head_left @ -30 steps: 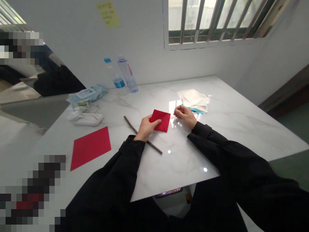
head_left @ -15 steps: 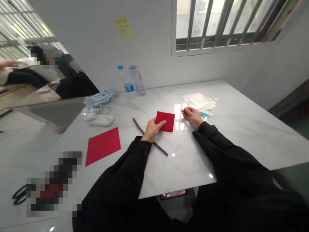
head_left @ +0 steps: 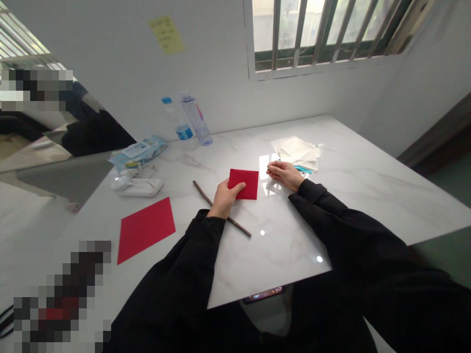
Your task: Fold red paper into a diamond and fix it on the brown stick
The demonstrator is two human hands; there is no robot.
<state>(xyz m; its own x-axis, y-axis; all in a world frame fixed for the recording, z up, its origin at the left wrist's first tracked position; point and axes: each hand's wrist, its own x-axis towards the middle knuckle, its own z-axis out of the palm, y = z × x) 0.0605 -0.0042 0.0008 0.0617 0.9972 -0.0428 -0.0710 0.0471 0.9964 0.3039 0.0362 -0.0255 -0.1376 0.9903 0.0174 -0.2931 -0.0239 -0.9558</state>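
A small folded red paper square (head_left: 248,185) is pinched in my left hand (head_left: 225,197), the thumb lying across its face. Beneath that hand and wrist, a thin brown stick (head_left: 240,227) lies slantwise on the table. My right hand (head_left: 285,175) is a short way to the right of the red square, apart from it. Its fingertips are pressed together, and whatever may be between them is too small to see. Just beyond it rests a stack of cream paper pieces (head_left: 299,151) with a blue strip (head_left: 303,169) at its near edge. A larger red sheet (head_left: 146,229) lies flat at the left.
Two plastic bottles, one blue-capped (head_left: 183,128) and one clear (head_left: 198,121), stand by the wall. A wipes packet (head_left: 142,151) and a white device (head_left: 145,187) with a cable sit at back left. A phone (head_left: 265,294) is below the table's front edge. Another person is at far left.
The view has shifted, so most things sit farther left in the picture. My left hand still holds the folded red paper; my right hand's fingers stay pinched near the cream stack.
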